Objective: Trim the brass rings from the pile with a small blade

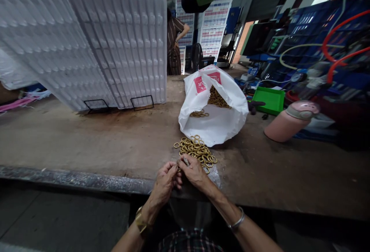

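Observation:
My left hand is closed in a pinch at the table's front edge, on what looks like a brass ring, mostly covered by the fingers. Touching or nearly touching it, my right hand grips a small silvery metal tool with a pointed end; its exact kind does not show. Just beyond both hands lies a loose pile of brass rings. Behind the pile a white plastic sack lies on its side, its mouth facing me, with more brass rings inside.
White ribbed plastic trays lean upright in black wire stands at the left. To the right are a pink bottle, a green tray and red hoses. Beyond the wooden table, a person stands near stacked crates.

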